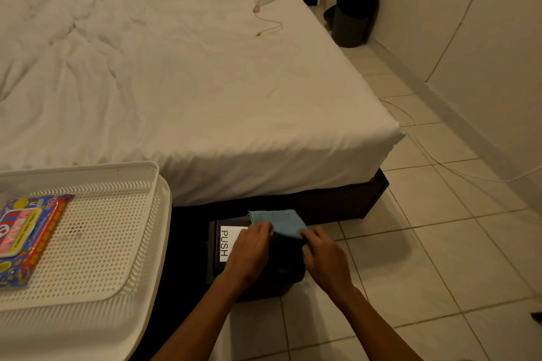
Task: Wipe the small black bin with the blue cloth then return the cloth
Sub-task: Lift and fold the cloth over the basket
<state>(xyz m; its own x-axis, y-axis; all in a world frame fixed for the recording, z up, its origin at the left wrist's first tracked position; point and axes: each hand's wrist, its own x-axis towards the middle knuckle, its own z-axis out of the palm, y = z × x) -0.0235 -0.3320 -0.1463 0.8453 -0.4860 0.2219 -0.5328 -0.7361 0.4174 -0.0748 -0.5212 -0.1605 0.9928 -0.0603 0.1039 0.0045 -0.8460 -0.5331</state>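
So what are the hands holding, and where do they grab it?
Both hold the blue cloth by its near edge: the left hand at one corner, the right hand at the other, over the small black bin.

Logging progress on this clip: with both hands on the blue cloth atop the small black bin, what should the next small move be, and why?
Probably drag the blue cloth toward the PUSH label. The left hand and right hand both pinch its near edge, and it lies bunched at the far side of the small black bin, so most of the lid looks unwiped.

White bed [190, 82], basket [140, 243], far bin [353, 19]
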